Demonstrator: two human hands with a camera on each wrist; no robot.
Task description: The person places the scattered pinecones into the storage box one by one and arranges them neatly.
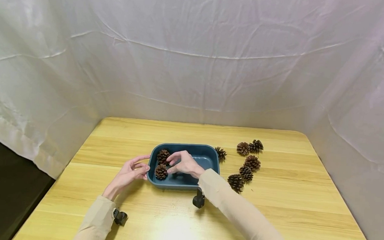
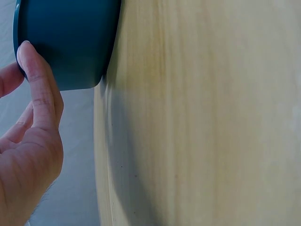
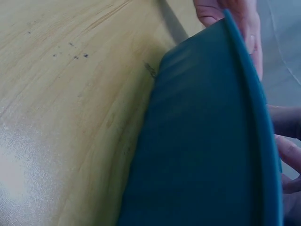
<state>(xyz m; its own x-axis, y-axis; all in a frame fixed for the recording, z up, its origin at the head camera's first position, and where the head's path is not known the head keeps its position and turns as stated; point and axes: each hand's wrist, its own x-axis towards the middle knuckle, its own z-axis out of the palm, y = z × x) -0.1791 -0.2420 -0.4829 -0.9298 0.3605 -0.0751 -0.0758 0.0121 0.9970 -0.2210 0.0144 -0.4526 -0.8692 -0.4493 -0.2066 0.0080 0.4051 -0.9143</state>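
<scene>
Your left hand rests with straight fingers against the blue tray's left wall on the desk. Your right hand reaches inside, fingers loosely curled beside two pinecones, gripping nothing clearly. Six more lie right. A careless push could slide the tray, scattering them.
</scene>
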